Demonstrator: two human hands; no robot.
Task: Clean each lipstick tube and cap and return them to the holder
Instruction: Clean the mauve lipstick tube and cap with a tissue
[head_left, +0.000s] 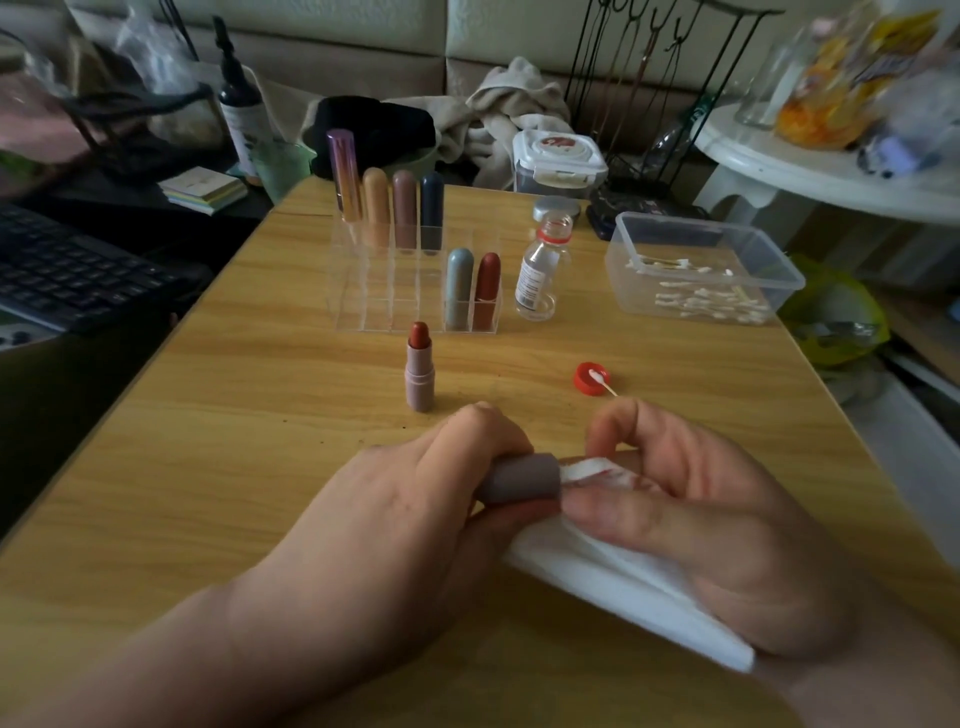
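My left hand (415, 519) grips a mauve lipstick cap (522, 478) lying sideways, its open end facing right. My right hand (691, 519) pinches a white tissue (623, 577) with red smears and pushes a fold of it into the cap's mouth. The uncapped lipstick tube (420, 371), mauve with a red bullet, stands upright on the wooden table just beyond my hands. Behind it is the clear acrylic holder (363, 291), with several capped lipsticks standing in its back row and right front slots.
A small open glass bottle (540, 270) stands right of the holder. Its red cap (591, 376) lies on the table with a cotton swab on it. A clear tub of swabs (701, 265) sits at right, a keyboard (67, 270) at left.
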